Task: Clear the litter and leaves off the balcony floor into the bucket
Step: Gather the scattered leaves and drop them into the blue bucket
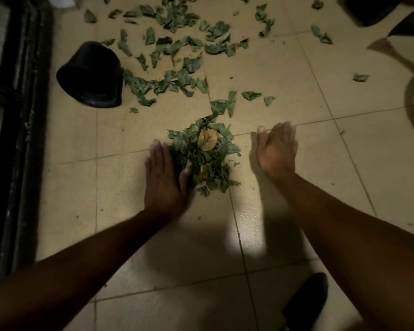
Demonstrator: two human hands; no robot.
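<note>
A small heap of green leaves, with one yellow-brown leaf on top, lies on the beige tiled floor. My left hand lies flat with straight fingers, its thumb side touching the heap's left edge. My right hand is held on edge, fingers straight, a little to the right of the heap and apart from it. Many more green leaves are scattered over the tiles farther away. A black bucket lies tipped on the floor at the upper left.
A dark metal frame runs along the left side. A dark object sits at the top right, with a pale curved hose or cord at the right edge. A black shoe is at the bottom.
</note>
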